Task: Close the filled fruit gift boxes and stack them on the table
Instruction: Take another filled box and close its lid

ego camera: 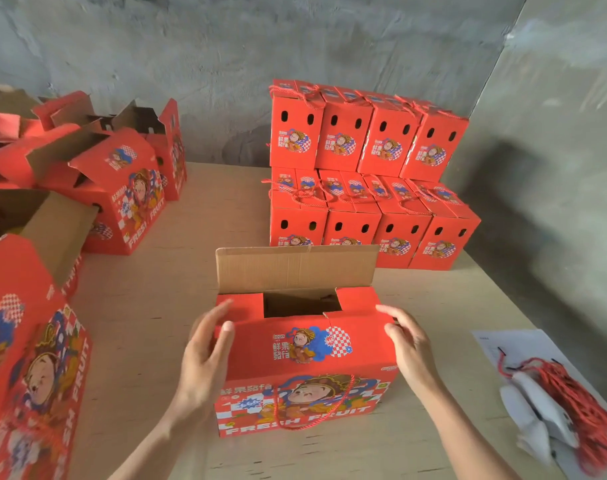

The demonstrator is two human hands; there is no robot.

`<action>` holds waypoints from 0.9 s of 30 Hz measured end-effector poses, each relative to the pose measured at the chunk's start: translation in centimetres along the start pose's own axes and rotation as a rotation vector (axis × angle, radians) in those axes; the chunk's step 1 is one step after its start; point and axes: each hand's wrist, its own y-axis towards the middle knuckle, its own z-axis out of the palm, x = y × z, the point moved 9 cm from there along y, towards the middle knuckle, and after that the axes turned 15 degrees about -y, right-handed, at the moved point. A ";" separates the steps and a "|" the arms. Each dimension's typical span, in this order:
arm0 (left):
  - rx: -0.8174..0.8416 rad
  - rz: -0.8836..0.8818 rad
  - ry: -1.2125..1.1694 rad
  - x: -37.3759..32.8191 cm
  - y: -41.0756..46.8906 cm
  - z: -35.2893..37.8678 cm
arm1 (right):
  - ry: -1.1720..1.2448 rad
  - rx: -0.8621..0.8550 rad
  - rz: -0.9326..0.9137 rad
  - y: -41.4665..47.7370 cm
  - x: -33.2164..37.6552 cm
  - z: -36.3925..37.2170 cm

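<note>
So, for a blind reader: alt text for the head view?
A left hand and right hand rest on the ends of a red fruit gift box on a table, its back flap upright. Closed boxes are stacked two high behind; open boxes stand at left.

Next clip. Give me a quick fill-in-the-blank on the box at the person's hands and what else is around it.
1. The box between the left hand and right hand has its back flap standing ____.
2. The stack of closed boxes behind it is ____ layers high.
3. The bundle of red cords lies on the person's ____ side.

Missing words: upright; two; right.
</note>
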 end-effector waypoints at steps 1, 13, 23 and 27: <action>-0.004 0.051 0.103 -0.2 0.1 0.1 | -0.004 -0.005 0.009 0.2 0.0 -0.1; -0.102 0.124 0.255 -0.9 0.0 -0.4 | -0.174 -0.047 0.049 1.3 0.9 -0.6; -0.125 -0.064 0.123 0.7 0.5 -1.0 | -0.099 -0.007 0.170 1.6 -0.2 -0.2; -0.227 -0.268 -0.071 2.3 1.4 -1.8 | -0.002 0.216 0.208 2.3 -0.1 1.1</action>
